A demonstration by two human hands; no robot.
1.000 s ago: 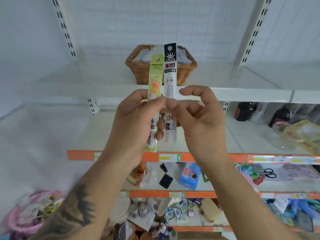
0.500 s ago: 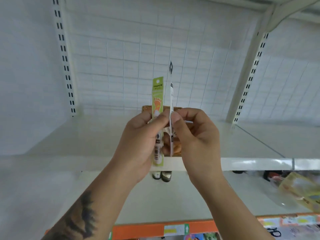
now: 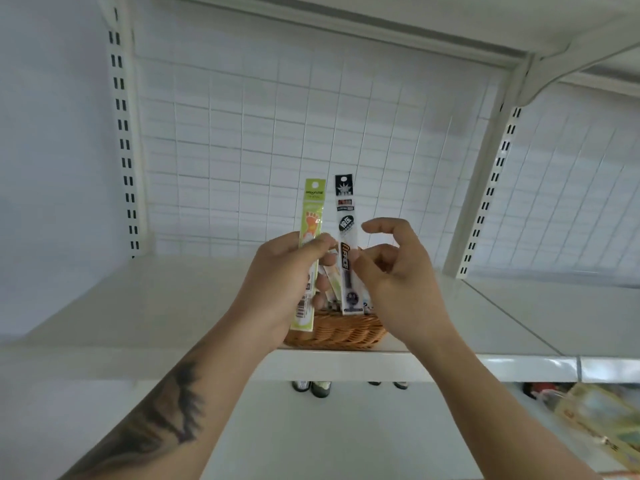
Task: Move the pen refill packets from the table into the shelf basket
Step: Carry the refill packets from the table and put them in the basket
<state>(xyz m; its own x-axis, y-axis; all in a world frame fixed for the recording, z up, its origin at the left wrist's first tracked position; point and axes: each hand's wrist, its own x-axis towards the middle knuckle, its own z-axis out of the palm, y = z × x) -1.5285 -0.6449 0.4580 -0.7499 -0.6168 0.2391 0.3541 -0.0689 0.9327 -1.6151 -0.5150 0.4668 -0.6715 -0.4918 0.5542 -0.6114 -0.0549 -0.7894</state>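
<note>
My left hand (image 3: 282, 285) grips a green pen refill packet (image 3: 310, 233) upright, its lower end in front of the basket. My right hand (image 3: 398, 285) pinches a black-and-white refill packet (image 3: 346, 237) at its right edge with the thumb, while the index finger is lifted off it. The two packets stand side by side, just above a wicker basket (image 3: 341, 332) on the white shelf (image 3: 166, 306). More packets (image 3: 330, 282) show inside the basket between my hands. My hands hide most of the basket.
A wire grid panel (image 3: 277, 133) backs the shelf, with slotted uprights at left (image 3: 124, 143) and right (image 3: 491, 188). Below the shelf edge are dark bottles (image 3: 311, 388) and, at the lower right, a yellowish packaged item (image 3: 595, 414).
Both hands have carried the packets up and over the basket. The black-and-white packet has turned from edge-on to face-on, and my right index finger has lifted off it.
</note>
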